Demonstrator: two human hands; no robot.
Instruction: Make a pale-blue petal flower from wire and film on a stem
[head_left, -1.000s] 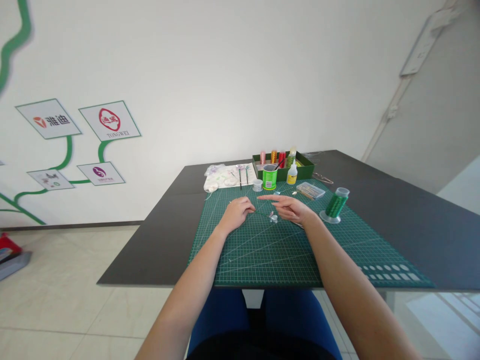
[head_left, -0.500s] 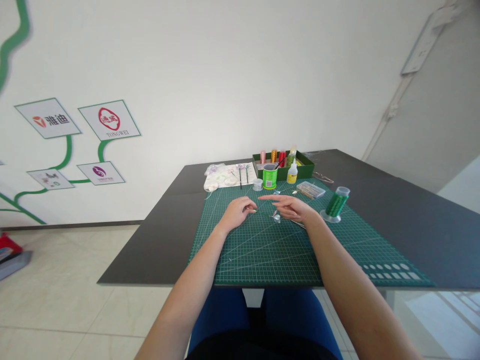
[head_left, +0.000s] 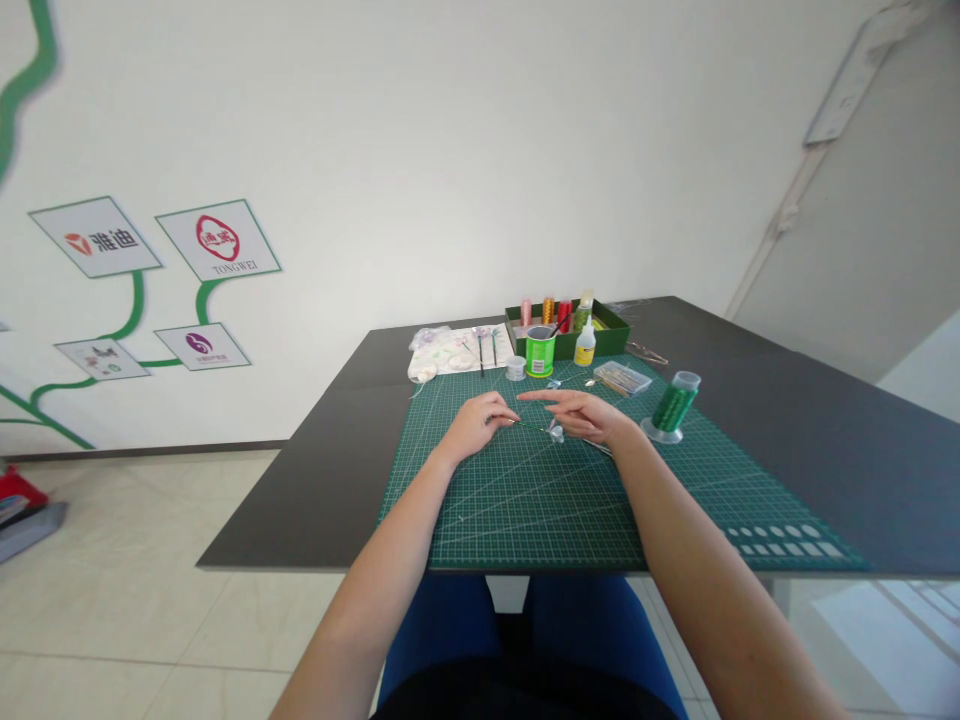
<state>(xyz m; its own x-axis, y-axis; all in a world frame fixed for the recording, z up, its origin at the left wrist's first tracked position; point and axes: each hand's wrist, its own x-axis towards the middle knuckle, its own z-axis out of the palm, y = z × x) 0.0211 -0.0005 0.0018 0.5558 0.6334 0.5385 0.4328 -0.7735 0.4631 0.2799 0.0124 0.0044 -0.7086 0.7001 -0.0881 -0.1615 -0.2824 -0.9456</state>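
Note:
Slightly left of the mat's middle, my left hand (head_left: 478, 424) pinches the thin green stem of a small artificial flower (head_left: 556, 434). Its pale, shiny petals point right, beside the curled fingers of my right hand (head_left: 583, 414). That hand has its index finger stretched left over the stem while the other fingers are bent in; whatever they grip is too small to make out. Both hands are low over the green cutting mat (head_left: 525, 510). Behind my right wrist stands a spool of green thread (head_left: 674, 402). Thin metal tweezers (head_left: 598, 446) lie partly under that wrist.
At the back are a green box (head_left: 613, 340) with several thread spools, a green can (head_left: 539, 355), a glue bottle (head_left: 585, 347) and a small white tub (head_left: 515, 369). A clear case (head_left: 622, 379) lies nearer. Finished-looking flowers rest on white paper (head_left: 450, 352) at back left.
The green stem between my hands now shows as a straight line, and the flower has shifted and turned slightly. Both hands have stayed nearly in place.

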